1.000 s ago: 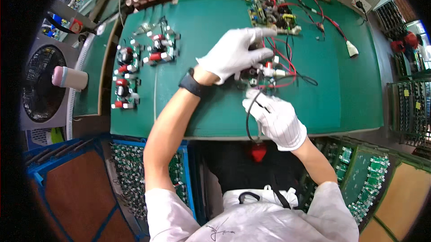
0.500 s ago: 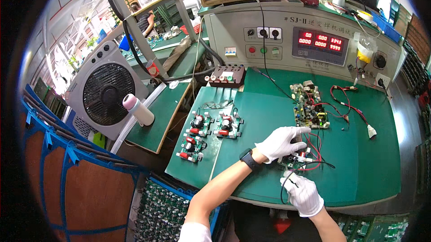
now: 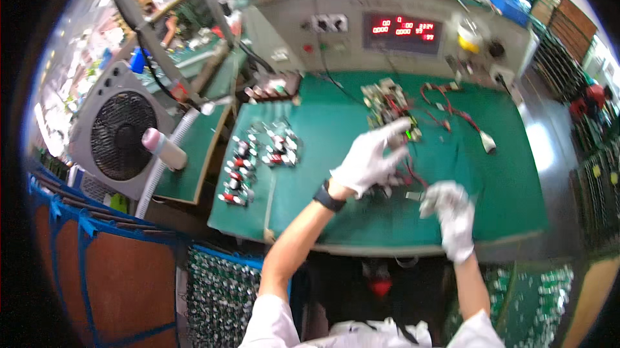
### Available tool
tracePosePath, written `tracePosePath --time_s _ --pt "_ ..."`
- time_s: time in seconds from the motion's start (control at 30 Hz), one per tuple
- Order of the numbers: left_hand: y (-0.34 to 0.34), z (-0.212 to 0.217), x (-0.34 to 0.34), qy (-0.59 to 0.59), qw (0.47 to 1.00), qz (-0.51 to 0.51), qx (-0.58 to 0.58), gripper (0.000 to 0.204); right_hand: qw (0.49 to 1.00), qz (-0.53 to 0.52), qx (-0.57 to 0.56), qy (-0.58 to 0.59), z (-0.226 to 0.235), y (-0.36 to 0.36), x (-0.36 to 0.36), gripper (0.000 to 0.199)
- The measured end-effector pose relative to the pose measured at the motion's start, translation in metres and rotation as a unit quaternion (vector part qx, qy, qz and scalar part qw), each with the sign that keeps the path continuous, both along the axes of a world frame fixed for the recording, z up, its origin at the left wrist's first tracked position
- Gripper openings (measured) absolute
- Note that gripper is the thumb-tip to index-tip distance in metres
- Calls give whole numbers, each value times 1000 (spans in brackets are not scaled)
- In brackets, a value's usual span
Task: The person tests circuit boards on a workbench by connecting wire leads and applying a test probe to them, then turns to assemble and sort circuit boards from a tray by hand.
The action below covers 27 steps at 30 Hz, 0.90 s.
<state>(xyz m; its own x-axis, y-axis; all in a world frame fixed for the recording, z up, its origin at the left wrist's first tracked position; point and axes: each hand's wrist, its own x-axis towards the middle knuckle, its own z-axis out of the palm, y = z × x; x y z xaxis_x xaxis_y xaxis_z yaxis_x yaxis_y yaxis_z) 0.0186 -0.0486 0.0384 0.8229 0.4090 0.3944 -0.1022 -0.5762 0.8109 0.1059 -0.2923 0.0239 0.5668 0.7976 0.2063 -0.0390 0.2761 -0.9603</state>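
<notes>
Handling a wired circuit board at a green test bench, mid-step by the look of it.

Left hand (image 3: pixel 371 157), white-gloved, fingers spread wide over a small circuit board (image 3: pixel 392 188) with red leads (image 3: pixel 413 173) near mid-mat; nothing clearly gripped, motion blur hiding the contact. Right hand (image 3: pixel 450 212), also gloved, loosely curled just beside that board; hold impossible to tell. Second board (image 3: pixel 386 99) farther back on the green mat (image 3: pixel 323 128), below the red-digit tester panel (image 3: pixel 402 27). Likely needed next: steadying the board, then seating the leads.
</notes>
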Motion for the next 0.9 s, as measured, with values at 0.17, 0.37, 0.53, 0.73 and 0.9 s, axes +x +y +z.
tracePosePath --time_s 0.17,0.37,0.53,0.73,0.9 --pt "-89 6 45 -18 983 29 178 46 974 -120 -178 68 -7 -30 113 49" --pt "-178 -17 73 41 926 110 358 47 904 -151 -394 -61 -32 -46 187 51" --pt "-174 -17 21 116 927 76 348 53 825 -183 -461 -271 -27 -66 204 47" --pt "-72 16 -64 -22 951 63 301 34 682 -334 -270 -592 8 -47 141 25" --pt "-21 0 -66 113 949 100 279 31 734 -120 -63 -666 6 28 49 30"
